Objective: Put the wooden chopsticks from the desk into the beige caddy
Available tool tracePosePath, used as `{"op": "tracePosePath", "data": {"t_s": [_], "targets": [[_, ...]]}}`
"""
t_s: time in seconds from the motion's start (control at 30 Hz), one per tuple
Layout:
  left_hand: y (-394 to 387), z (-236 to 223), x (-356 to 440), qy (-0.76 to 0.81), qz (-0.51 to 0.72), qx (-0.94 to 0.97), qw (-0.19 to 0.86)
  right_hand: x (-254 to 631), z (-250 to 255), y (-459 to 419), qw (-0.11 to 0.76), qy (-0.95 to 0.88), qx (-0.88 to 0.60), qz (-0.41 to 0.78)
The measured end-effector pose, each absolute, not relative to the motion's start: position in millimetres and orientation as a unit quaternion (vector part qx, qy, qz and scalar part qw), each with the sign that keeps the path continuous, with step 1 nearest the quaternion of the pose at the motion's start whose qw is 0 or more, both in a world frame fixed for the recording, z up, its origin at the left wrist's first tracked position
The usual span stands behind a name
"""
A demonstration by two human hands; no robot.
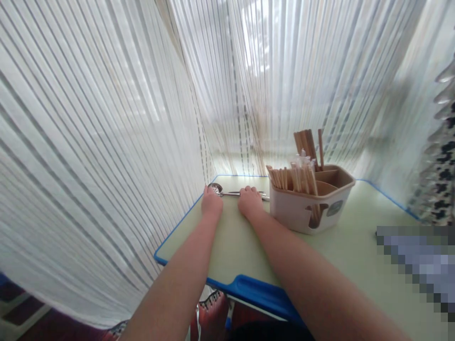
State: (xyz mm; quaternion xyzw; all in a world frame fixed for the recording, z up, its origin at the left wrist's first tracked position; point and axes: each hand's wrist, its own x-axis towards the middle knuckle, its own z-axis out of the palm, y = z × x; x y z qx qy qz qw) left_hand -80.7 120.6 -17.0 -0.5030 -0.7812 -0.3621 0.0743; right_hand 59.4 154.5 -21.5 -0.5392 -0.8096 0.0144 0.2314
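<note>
A metal slotted ladle (pixel 215 188) lies across the far left part of the table, its bowl to the left and its handle running right. My left hand (pixel 212 203) is closed at the bowl's left side, its fingers partly hidden. My right hand (pixel 250 201) is curled over the handle, with the fingers bent down on its far side. More thin metal handle ends (pixel 265 196) show just right of my right hand; what they belong to is hidden. Close by on the right stands a beige utensil holder (pixel 291 210) with wooden chopsticks (pixel 305 144) and several plastic-wrapped sticks (pixel 304 173).
The pale green table (pixel 231 251) has a blue rim with a raised blue lip (pixel 259 291) at the front. Striped sheer curtains (pixel 135 118) hang close around its left and far sides. A pixelated blurred object (pixel 423 260) lies at the right.
</note>
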Motion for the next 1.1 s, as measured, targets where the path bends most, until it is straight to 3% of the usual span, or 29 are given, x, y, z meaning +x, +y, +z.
{"op": "tracePosePath", "data": {"t_s": [0.83,1.1], "targets": [[117.1,-14.7,-87.9,-0.758,-0.419,-0.491,0.093,55.8,-10.5,137.2,0.219,-0.857,-0.461,-0.069],[122.6,-19.3,-93.3,-0.747,-0.455,-0.480,0.067,56.2,-7.0,132.9,0.214,-0.818,-0.529,-0.073]]}}
